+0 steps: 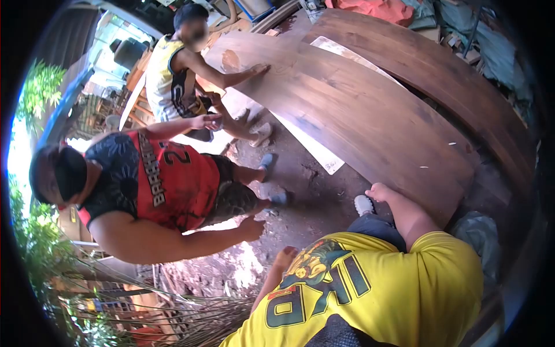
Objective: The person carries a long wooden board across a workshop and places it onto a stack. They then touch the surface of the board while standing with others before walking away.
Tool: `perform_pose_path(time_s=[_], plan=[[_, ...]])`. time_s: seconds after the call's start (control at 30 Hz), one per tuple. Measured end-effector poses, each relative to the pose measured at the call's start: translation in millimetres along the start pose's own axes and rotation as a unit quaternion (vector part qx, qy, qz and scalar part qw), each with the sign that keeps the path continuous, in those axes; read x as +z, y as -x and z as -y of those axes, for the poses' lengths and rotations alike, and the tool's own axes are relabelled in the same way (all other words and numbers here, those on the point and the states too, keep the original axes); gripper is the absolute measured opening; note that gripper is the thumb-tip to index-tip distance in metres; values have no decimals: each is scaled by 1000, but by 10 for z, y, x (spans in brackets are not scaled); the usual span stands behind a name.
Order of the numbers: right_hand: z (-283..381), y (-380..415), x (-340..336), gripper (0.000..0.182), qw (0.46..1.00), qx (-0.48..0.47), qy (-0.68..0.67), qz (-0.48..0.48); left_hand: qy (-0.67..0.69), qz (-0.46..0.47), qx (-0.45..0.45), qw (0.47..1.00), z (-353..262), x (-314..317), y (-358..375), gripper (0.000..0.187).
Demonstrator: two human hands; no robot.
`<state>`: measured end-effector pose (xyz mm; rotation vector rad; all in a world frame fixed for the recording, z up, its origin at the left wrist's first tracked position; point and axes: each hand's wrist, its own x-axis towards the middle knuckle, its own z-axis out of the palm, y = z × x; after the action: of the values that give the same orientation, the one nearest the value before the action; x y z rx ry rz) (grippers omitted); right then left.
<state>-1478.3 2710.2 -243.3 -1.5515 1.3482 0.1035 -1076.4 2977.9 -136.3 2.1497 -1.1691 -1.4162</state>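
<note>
My right hand [378, 192] is closed, with curled fingers at the near edge of a long brown wooden board [370, 115]; what it holds, if anything, is hidden. My left hand [285, 257] hangs low in front of my yellow shirt [404, 283], its fingers only partly in sight. Two small pale marks show on the board near its right end. At its far left end, a person in a yellow and black jersey [165, 69] leans over with one hand [260, 69] flat on the surface.
A second person in a red jersey [179, 173] stands at left, one arm reaching toward me. Behind the first board lies a darker wooden board [416, 63]. A white panel [326, 161] sticks out below. Thin sticks [202, 315] fill the lower left; tarps [497, 63] are piled upper right.
</note>
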Motion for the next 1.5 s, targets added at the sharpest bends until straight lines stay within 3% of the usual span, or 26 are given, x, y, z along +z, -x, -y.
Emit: perform_pose_path(time_s=[0.2, 0.3, 0.37, 0.43, 0.53, 0.73, 0.93, 1.03, 1.13, 1.17, 1.2, 1.23, 1.33, 1.5], plan=[[-431, -346, -434, 42, 1000, 9, -12, 13, -48, 50, -31, 997, -653, 157, -161, 34], [-914, -485, -540, 40, 998, 55, -33, -13, -42, 38, -45, 997, -966, 204, -296, 35], [-1163, -610, -561, 39, 991, 88, -57, -79, -34, 27, -58, 997, -1194, 202, -381, 36], [-877, -408, -828, 39, 989, 92, -75, -87, -28, 15, -73, 997, -1339, 210, -483, 37], [-824, -550, -957, 38, 990, 80, -53, -102, -62, 38, -32, 997, -1139, 206, -701, 38], [-524, -861, -958, 35, 997, 30, -25, -73, -111, 48, -75, 990, -1377, 187, -650, 39], [-527, -1124, -822, 33, 999, 9, -39, -24, -44, 30, -53, 997, -1156, 250, -593, 41], [-566, -1219, -790, 35, 1000, -4, 1, -17, -38, 37, -60, 997, -789, 299, -612, 41], [-573, -1281, -821, 45, 999, -20, 26, 22, -163, 19, -31, 986, -437, 464, -605, 42], [-549, -1280, -827, 48, 999, -19, 20, 23, -99, 21, -47, 994, -377, 503, -596, 42], [-476, -1227, -898, 50, 996, -52, 42, 62, -119, 19, -26, 992, -315, 553, -604, 42], [-426, -1207, -909, 52, 996, -31, 39, 74, -141, 21, -7, 990, -265, 576, -605, 43], [-245, -1043, -957, 46, 995, 22, -1, 98, -89, 8, -67, 994, -938, 479, -313, 41], [-181, -1001, -924, 42, 996, 28, -9, 84, -43, -42, -40, 997, -532, 687, -400, 39]])
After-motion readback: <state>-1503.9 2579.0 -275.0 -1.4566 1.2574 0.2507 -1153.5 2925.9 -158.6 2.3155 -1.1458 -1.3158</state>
